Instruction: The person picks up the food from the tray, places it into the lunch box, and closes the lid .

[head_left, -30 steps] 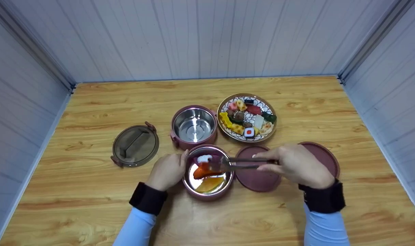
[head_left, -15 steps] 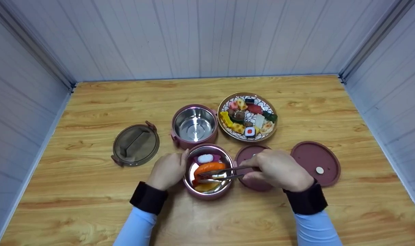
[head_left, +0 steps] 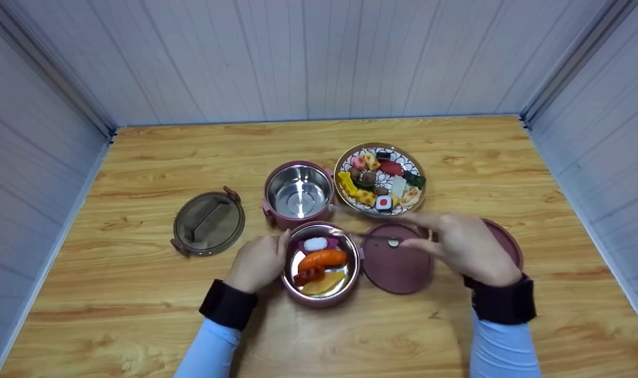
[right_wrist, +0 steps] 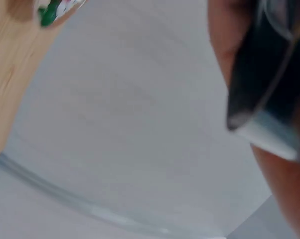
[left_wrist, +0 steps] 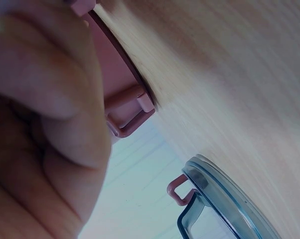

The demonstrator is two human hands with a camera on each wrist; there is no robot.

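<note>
Steel lines the food bowl [head_left: 321, 303] whose left rim I see the left hand [head_left: 257, 263] gripping; right of it, the right hand [head_left: 468, 249], nearer the plate [head_left: 379, 145] beyond, pinches spread tongs [head_left: 374, 237], long axis pointing toward the bowl's far rim.

Seeing dusty pink on near bowl [head_left: 321, 304] and far pot [head_left: 301, 221], silver inside both; plum on discs [head_left: 397, 268], smoky brown on lid [head_left: 209, 223]. Getting white petal pattern, brown rim on plate [head_left: 410, 156]; orange on sausage [head_left: 323, 258]; yellow-brown grain on table [head_left: 371, 341].
</note>
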